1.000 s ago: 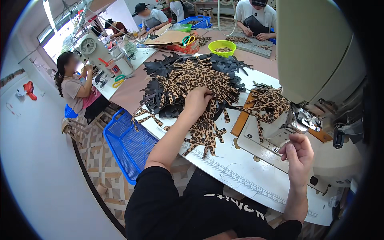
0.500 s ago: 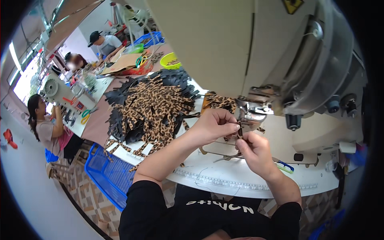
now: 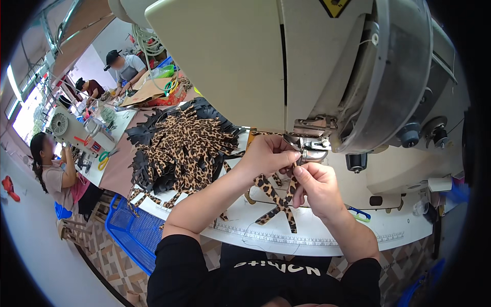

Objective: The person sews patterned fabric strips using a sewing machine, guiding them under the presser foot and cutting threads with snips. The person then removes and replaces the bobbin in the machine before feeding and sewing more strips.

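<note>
Beige machine housing (image 3: pixel 230 66) blocks the view past both hands (image 3: pixel 265 155) (image 3: pixel 321 192), pinching spotted strips (image 3: pixel 281 206) (a heap (image 3: pixel 186 143) lies left).

Left hand (image 3: pixel 268 156) and right hand (image 3: pixel 321 188) pinch leopard-print strips (image 3: pixel 281 205); from them, sewing machine (image 3: pixel 307 66) at twelve o'clock, pile (image 3: pixel 184 143) at nine, basket (image 3: pixel 132 225) at eight.

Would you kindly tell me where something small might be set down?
White tabletop shows bare between the blue-green tool and clear container. It is crowded at the leopard-print pile and where the left hand and right hand pinch strips.
</note>
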The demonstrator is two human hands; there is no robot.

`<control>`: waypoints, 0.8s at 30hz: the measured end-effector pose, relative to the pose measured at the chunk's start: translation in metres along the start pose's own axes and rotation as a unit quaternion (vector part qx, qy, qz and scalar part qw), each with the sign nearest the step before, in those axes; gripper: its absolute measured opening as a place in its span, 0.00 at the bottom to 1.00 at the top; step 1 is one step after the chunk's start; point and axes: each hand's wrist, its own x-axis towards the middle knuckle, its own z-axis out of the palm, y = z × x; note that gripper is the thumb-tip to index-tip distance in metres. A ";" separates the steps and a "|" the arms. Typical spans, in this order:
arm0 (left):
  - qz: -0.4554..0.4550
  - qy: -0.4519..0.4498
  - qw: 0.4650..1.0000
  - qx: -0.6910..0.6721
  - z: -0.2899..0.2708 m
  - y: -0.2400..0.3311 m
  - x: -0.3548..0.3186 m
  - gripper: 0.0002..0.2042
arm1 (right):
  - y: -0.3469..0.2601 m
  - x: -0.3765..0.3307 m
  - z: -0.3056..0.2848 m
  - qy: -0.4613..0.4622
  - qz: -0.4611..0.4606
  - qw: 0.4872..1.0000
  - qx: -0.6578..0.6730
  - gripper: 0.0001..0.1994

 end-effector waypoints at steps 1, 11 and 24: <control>0.000 -0.001 1.000 0.000 0.000 -0.002 0.001 0.08 | 0.000 0.000 0.000 0.014 0.032 0.999 0.012 0.12; -0.041 -0.001 0.999 0.030 -0.001 0.006 -0.002 0.07 | -0.002 0.001 -0.004 -0.022 0.046 0.996 0.072 0.12; 0.089 0.038 0.995 -0.034 0.003 -0.002 -0.009 0.07 | 0.005 -0.002 -0.003 0.013 0.022 0.998 0.059 0.10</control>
